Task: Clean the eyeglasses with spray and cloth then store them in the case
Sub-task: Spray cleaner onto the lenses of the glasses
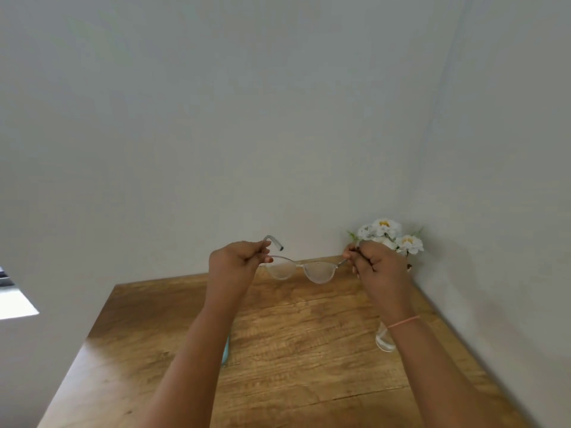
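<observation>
We are holding the eyeglasses (301, 269) up above the tabletop (309, 350), lying sideways between our hands, the left hand (236, 263) and right hand (377, 267) each pinching one arm.

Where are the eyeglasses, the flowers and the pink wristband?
eyeglasses (298, 265): head view, on the bridge.
flowers (384, 226): head view, on a white bloom.
pink wristband (403, 320): head view, on the cord.

Both arms reach forward, left hand (238, 261) and right hand (377, 265) each pinching the eyeglasses (319, 273).
</observation>
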